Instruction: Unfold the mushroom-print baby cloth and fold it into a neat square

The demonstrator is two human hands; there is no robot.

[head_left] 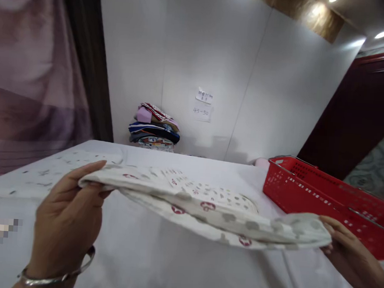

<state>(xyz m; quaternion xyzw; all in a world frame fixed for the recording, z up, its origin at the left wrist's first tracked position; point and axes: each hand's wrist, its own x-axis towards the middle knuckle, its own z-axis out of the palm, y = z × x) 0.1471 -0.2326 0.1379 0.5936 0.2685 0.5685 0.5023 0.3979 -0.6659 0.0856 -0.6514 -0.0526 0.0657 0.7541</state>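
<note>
Both ends of a folded white cloth (194, 207), printed with grey patches and dark-red motifs, are pinched between fingers of the left hand (70, 210) and right hand (347, 246), above the table (157, 260).

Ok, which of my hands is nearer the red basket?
Right. Your right hand is just in front of the red basket; your left hand, holding the opposite end of the patterned cloth, is well to the basket's left.
</note>
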